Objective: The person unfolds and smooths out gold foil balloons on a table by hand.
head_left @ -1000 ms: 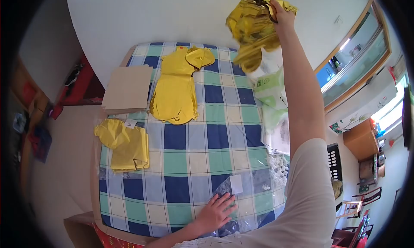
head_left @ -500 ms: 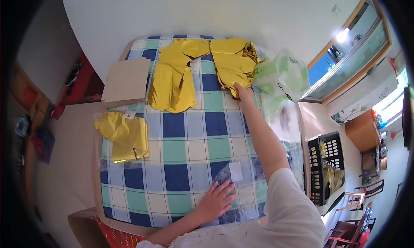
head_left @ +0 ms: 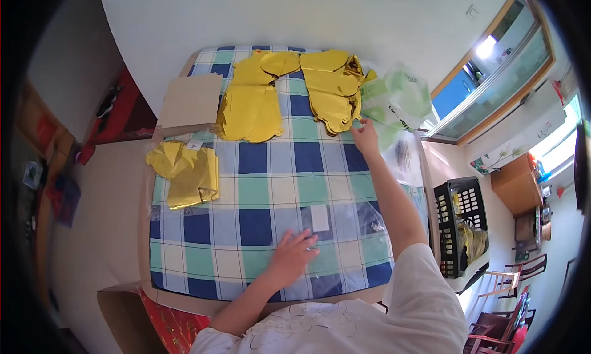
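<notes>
On checked table, left hand [head_left: 294,254] flat on clear bag [head_left: 345,228] (contents unclear), right hand [head_left: 367,136] open, empty.

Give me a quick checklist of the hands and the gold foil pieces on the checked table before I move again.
1. Right hand empty, beside the second gold foil balloon: ok.
2. Left hand flat on the clear plastic bag: ok.
3. Both large foil balloons lying flat on the checked tablecloth: ok.
4. First gold foil balloon apart from the brown cardboard sheet: ok.
5. Folded gold foil piece fully on the table: ok.
6. Contents of the green-printed plastic bag: cannot tell.
</notes>
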A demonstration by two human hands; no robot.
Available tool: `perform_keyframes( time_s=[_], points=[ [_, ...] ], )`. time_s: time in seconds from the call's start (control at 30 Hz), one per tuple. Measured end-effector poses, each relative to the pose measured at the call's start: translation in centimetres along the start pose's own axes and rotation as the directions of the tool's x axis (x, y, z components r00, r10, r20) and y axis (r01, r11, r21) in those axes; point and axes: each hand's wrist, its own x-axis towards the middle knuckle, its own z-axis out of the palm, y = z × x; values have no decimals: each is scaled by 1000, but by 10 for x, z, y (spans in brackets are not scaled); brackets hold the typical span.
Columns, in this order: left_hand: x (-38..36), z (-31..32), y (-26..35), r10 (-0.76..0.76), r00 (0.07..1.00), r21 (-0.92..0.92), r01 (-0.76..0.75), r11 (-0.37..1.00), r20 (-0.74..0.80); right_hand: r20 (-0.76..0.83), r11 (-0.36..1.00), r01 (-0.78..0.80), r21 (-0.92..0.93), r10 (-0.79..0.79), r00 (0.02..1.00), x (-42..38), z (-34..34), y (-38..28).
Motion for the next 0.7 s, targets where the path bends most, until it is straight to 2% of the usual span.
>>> perform_keyframes(
  time_s=[0.07,0.13,0.17,0.2,0.27,0.33,0.37,0.47,0.57,0.6,0.63,0.7],
  points=[
    [-7,-7,-11,-18,996,-11,17,1000,-88,75,993,96,68,-101,992,-30,-26,-36],
    [-17,-18,-23,-90,969,-42,83,996,-228,379,976,148,157,-198,904,-64,-44,-53],
    [-18,-24,-25,-131,947,-63,118,991,-295,516,948,187,256,-298,803,-89,-55,-64],
    [-15,-32,-24,-218,911,-219,146,965,-350,627,911,204,358,-397,670,-116,-64,-78],
    [-18,-46,-20,-424,815,-519,182,835,-395,721,903,174,394,-421,551,-177,-80,-105],
    [-14,-43,-20,-616,741,-868,93,487,-266,744,820,-123,559,-432,510,-222,-62,-105],
    [-10,-41,-17,-685,706,-964,14,267,-179,756,747,-269,608,-440,485,-239,-52,-107],
    [-7,-48,9,-745,667,-960,-208,-189,2,486,752,-13,659,-412,771,-280,-16,-124],
    [-10,-47,15,-774,579,-901,-432,-24,-257,545,615,-337,713,-184,818,-284,-12,-151],
    [-15,-52,14,-799,559,-955,-292,59,-221,401,612,-169,772,-264,878,-289,1,-148],
    [-19,-56,17,-805,482,-938,-210,276,-345,322,687,-77,723,-236,917,-292,4,-152],
    [-24,-63,24,-727,352,-775,10,632,-589,140,817,101,568,-217,966,-294,7,-161]
  ],
)
